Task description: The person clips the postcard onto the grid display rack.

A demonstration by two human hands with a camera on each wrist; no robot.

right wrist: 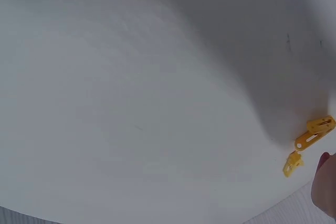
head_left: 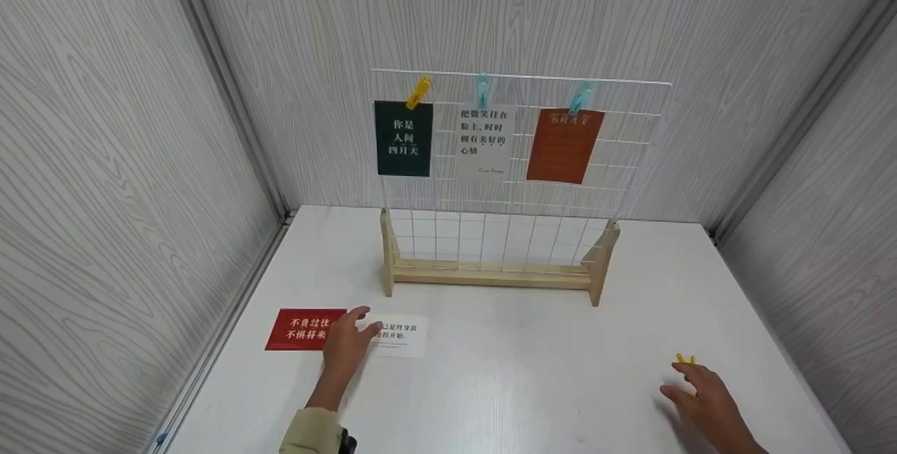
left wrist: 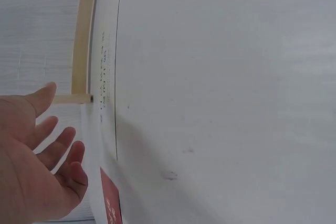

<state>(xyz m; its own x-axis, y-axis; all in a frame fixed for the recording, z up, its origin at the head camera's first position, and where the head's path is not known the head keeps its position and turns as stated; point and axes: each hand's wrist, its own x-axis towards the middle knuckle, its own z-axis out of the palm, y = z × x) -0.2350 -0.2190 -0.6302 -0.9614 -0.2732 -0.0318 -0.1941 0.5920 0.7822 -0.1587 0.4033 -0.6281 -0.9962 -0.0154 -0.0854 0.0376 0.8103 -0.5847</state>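
Note:
In the head view my left hand [head_left: 345, 345] is above the place where a red card [head_left: 294, 330] and a white card [head_left: 403, 342] lie side by side. Its fingers are loosely bent with nothing between them; in the left wrist view that hand [left wrist: 42, 161] looks clear of the table surface. Over at the right, my right hand [head_left: 708, 401] is beside small yellow clips [head_left: 685, 359], thumb and fingers apart. The right wrist view shows two yellow clips, a larger-looking clip [right wrist: 315, 132] and a smaller-looking clip [right wrist: 292, 164], with a fingertip [right wrist: 326, 187] close by.
A white wire grid [head_left: 518, 195] stands in a wooden base [head_left: 490, 277] at the back. Clips hold a dark green card [head_left: 404, 156], a white card [head_left: 483, 160] and an orange card [head_left: 564, 153] on it. Grey wood-grain walls [head_left: 105, 160] surround the white table [head_left: 504, 398].

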